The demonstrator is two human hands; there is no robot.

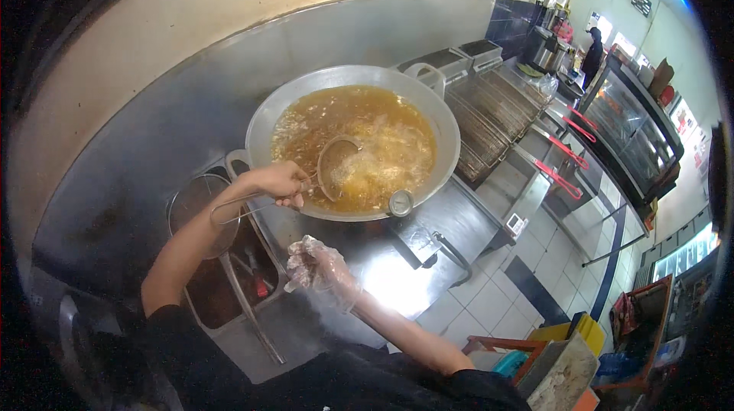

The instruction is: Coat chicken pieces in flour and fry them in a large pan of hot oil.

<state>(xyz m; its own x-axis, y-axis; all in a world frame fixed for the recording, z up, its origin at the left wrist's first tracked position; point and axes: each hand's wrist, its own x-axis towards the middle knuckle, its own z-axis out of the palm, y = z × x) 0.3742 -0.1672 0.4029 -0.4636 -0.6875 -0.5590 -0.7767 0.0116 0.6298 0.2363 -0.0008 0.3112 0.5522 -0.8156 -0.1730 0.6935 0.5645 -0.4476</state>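
My left hand (283,181) is closed around the thin wire handle of a skimmer (336,170). The skimmer's round bowl dips into bubbling yellow-brown oil (375,116) with pale bits floating in it. This oil fills a large two-handled metal wok (264,132), and a round dial thermometer (401,203) sits at its near rim. In front of the wok, my right hand (317,266) wears a clear plastic glove caked with white, flour-like clumps. Its fingers are curled in, and I cannot make out what they hold, if anything.
Left of me, a long-handled strainer (245,308) lies across a rectangular tray (218,327) of brown contents. Fryer baskets (489,116) with red handles (562,179) stand to the right. Beyond are a glass display cabinet (631,132) and tiled floor (501,304). Another person (593,55) stands far back.
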